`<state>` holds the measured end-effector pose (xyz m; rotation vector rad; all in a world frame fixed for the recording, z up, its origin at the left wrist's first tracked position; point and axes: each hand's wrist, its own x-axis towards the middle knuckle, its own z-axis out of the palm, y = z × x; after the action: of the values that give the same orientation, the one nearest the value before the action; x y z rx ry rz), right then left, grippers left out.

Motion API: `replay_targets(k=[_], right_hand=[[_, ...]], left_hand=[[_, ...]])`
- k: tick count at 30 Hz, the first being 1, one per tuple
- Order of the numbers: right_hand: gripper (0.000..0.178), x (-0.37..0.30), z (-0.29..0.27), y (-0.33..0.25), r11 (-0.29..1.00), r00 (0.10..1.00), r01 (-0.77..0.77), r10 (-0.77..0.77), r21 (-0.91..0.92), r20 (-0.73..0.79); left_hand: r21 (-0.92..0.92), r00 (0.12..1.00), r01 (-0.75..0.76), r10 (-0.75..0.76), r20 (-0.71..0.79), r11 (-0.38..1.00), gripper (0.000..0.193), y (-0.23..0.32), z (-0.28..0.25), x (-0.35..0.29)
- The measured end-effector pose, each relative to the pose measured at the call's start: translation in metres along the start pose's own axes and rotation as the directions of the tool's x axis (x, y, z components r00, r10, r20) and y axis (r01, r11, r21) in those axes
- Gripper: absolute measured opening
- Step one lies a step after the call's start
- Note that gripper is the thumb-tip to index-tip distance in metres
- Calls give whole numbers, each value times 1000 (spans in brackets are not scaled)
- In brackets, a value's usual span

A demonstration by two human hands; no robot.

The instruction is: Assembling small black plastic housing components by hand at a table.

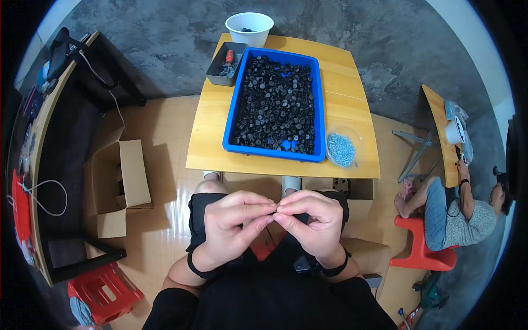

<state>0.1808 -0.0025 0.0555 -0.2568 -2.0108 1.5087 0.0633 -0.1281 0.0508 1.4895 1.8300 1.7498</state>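
Note:
My left hand [234,219] and my right hand [317,224] meet in front of my lap, with fingertips nearly touching. Both are closed in a pinch on a small black part [274,213], mostly hidden by thumbs and fingers. Beyond them, on the wooden table, lies a blue tray [227,132] full of small round black caps [275,104]. To its right stands a clear round dish with silvery screws [341,149] in it. A dark grey bin [216,73] at the tray's far left holds a red-handled tool [229,56] and some metal pieces.
A white bucket [249,36] stands at the table's [346,93] far edge. Cardboard boxes [135,173] are on the floor at left, near a red stool [104,294] and a desk. On the right, another person [473,223] sits on a red stool [412,242] at a small table.

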Motion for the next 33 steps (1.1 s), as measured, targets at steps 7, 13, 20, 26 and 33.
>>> replay_targets(k=[7,13,20,26,33], right_hand=[[7,15,-9,55,808,918,-395,328,436,223],[7,29,-7,76,774,897,-439,355,456,263],[13,71,5,95,803,873,-476,382,359,303],[15,128,5,146,820,941,-274,337,-503,37],[6,131,23,165,671,939,-175,334,-721,83]], left_hand=[[-5,995,89,-89,-40,996,19,-41,17,8],[-352,930,361,-362,67,864,19,-73,15,9],[-450,883,402,-468,-41,797,19,-103,2,10],[-752,797,377,-603,-34,541,18,-116,-16,10],[-772,788,373,-615,-28,514,17,-117,-23,5]])
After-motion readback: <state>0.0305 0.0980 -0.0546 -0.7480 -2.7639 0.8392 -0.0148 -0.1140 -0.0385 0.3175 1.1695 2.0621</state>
